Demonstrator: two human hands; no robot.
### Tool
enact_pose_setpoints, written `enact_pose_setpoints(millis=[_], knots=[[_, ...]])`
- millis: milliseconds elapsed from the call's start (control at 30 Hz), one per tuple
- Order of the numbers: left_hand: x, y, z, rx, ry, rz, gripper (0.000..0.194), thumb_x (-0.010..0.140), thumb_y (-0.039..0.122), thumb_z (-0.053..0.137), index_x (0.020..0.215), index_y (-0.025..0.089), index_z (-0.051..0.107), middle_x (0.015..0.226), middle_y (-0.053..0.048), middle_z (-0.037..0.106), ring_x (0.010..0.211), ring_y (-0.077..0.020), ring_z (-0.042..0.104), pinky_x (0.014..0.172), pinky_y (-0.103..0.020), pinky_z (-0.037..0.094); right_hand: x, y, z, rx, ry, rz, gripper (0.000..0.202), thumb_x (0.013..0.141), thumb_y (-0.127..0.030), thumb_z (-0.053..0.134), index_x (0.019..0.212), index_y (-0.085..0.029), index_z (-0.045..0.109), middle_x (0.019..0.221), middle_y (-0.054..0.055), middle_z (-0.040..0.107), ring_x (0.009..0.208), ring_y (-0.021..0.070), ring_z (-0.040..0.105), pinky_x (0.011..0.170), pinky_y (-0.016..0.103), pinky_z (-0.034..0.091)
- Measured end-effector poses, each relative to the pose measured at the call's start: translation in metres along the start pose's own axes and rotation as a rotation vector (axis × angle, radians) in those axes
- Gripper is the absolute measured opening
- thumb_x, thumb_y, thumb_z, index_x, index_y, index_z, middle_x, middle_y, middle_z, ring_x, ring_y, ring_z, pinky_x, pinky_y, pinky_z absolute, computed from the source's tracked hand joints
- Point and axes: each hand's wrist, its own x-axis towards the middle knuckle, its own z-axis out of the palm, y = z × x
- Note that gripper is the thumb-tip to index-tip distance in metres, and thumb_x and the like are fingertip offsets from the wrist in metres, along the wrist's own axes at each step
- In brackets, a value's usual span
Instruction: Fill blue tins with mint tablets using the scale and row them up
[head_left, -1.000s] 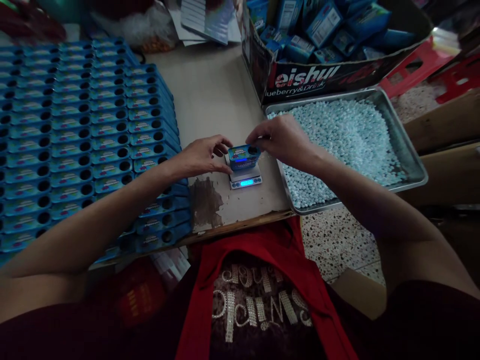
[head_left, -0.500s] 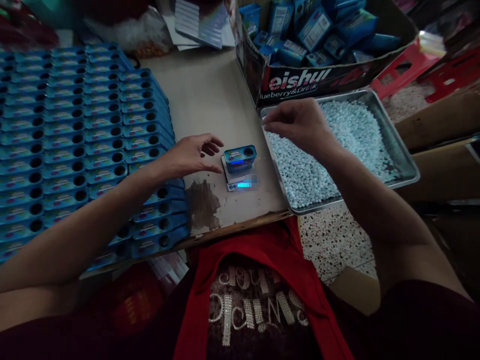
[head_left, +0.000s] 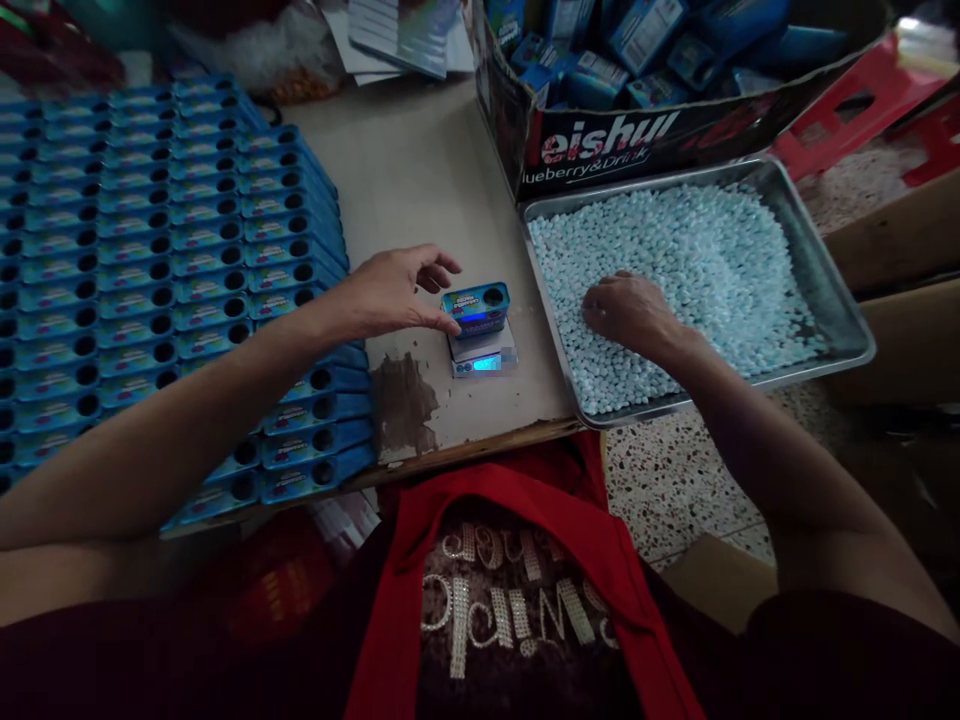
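Observation:
A small blue box with a round dark hole in its top [head_left: 475, 312] stands on a small digital scale [head_left: 463, 368] with a lit display. My left hand [head_left: 401, 290] is beside the box's left side, fingers apart and curved, its thumb tip at the box's edge; whether it touches, I cannot tell. My right hand [head_left: 634, 312] is down in the metal tray [head_left: 844, 310], on the small pale-blue candies [head_left: 720, 255]. Its fingers are curled together with the tips hidden, so anything between them is out of sight.
Rows of blue boxes [head_left: 135, 270] cover the table's left side. A black cardboard carton [head_left: 600, 150] of more blue boxes stands behind the tray. Paper sheets [head_left: 405, 35] lie at the back. The table's front edge [head_left: 480, 450] is close to the red apron [head_left: 517, 485].
My right hand has gone from above the tray's left rim down onto the candies. My left hand has come closer to the box on the scale. The view has shifted slightly.

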Motion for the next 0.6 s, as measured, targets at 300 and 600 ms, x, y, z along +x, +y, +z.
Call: enact_pose_setpoints(millis=[300,600], knots=[[0.016,0.025,0.046,0.277,0.009,0.220,0.043,0.097,0.025,0.078,0.140,0.023,0.078,0.144,-0.013,0.082,0.137,-0.0348,0.076,0.121,-0.048,0.058,0.018,0.024,0.003,0.261,0.089,0.010,0.029,0.107,-0.039,0.072,0.114,-0.019,0.093,0.108,0.013,0.089,0.097,0.0313,0.082,0.078,0.037,0.049],[0.134,-0.045,-0.163,0.417,0.490,-0.013,0.060,0.093,0.025,0.077,0.152,0.017,0.069,0.153,-0.017,0.074,0.145,-0.0361,0.065,0.126,-0.049,0.047,0.031,0.024,0.016,0.551,0.237,-0.054,0.026,0.101,-0.042,0.070,0.102,-0.026,0.089,0.094,0.010,0.087,0.071,0.0276,0.078,0.071,0.040,0.057]])
